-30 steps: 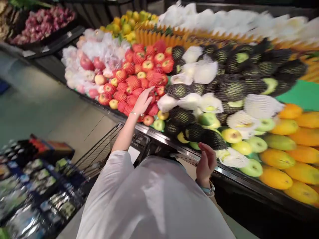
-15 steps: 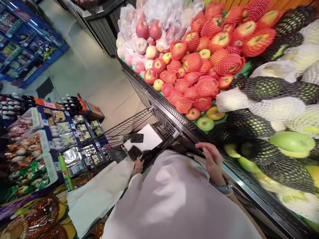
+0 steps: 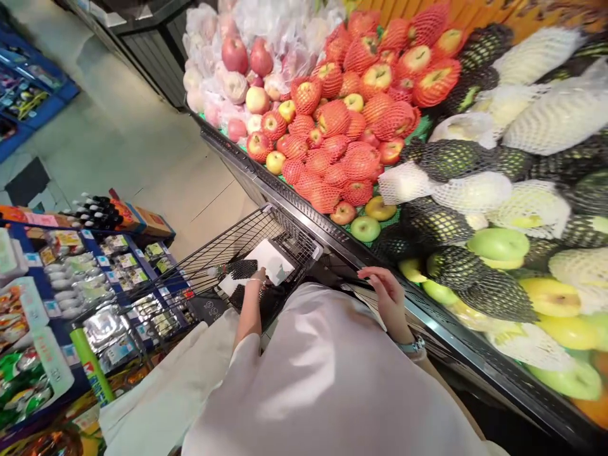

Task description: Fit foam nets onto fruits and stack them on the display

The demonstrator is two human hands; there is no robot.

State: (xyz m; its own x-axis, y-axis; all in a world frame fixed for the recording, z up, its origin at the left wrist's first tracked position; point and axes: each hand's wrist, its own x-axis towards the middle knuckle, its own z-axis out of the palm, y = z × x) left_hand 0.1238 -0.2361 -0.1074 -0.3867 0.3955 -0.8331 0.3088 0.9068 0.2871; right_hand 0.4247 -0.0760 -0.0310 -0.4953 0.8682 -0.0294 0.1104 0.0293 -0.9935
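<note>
My left hand (image 3: 256, 278) reaches down into the shopping cart (image 3: 308, 250), over a white flat item (image 3: 275, 256). Beside its fingers lies a fruit or similar item in black foam netting (image 3: 243, 270). More dark netting shows below the hand, partly covered by the wrist. The fingers of this hand are small and turned away, so their grip cannot be made out. In front of my body, near the edge of the fruit stand (image 3: 327, 231), my right hand (image 3: 387, 294) hangs with loosely stretched fingers. Nothing shows in it.
Apples in red foam nets (image 3: 332, 152) fill the stand's middle. Green and yellow fruits (image 3: 498, 247), some in black or white nets, lie to the right. On the left stands a shelf of packaged goods (image 3: 90, 278). A pale cloth sleeve or garment (image 3: 166, 380) lies lower left.
My left hand has moved forward and further into the cart, from its near end to over the white item. My right hand stays in nearly the same pose. The view has shifted to the right.
</note>
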